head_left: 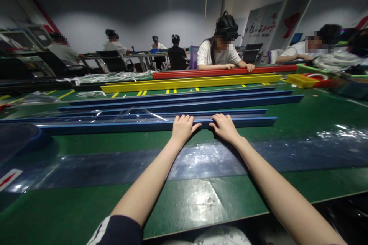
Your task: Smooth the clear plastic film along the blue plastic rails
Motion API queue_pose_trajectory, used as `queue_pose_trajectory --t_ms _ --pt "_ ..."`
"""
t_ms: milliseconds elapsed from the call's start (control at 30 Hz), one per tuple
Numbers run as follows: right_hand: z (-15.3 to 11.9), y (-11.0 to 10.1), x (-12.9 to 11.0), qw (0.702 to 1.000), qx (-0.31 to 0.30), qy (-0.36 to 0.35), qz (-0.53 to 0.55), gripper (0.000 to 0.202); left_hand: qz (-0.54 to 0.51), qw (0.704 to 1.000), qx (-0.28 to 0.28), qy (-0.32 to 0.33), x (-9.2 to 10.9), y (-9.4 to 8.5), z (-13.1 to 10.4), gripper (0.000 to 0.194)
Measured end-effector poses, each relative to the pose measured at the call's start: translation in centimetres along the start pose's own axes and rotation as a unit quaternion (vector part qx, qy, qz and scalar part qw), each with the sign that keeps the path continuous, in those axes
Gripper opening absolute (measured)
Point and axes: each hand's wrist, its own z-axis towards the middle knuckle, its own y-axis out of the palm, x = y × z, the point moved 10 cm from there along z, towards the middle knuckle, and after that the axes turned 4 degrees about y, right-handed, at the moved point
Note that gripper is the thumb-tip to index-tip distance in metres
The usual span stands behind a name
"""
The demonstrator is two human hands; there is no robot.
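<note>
A green table (71,214) carried blue rails (155,125), a yellow rail (189,82), a clear strip (115,166), a yellow tray (301,81) and, seemingly, a red rail (195,73).

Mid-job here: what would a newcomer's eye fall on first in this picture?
Probably the two bare arms reaching in from the bottom edge, left hand and right hand side by side on the nearest blue strip. Next, the bright yellow strip farther back and, beyond it, the red strip, with a co-worker's hands on it. A glossy clear sheet crosses the green table in front.
</note>
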Motion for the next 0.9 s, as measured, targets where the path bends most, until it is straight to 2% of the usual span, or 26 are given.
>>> queue_pose_trajectory --t_ms 533,633,900 --pt "0.4 -0.5 0.8 0.999 -0.036 0.017 0.002 0.018 -0.015 1.0 0.001 0.005 -0.3 -0.2 -0.1 0.046" --pt "0.3 -0.8 2.2 0.999 -0.042 0.023 -0.002 0.018 -0.006 1.0 0.008 0.004 -0.4 -0.5 -0.2 0.046" --pt "-1.0 -1.3 8.1 0.997 -0.057 0.057 0.016 0.022 -0.001 1.0 0.004 0.026 0.3 -0.9 0.1 0.047"
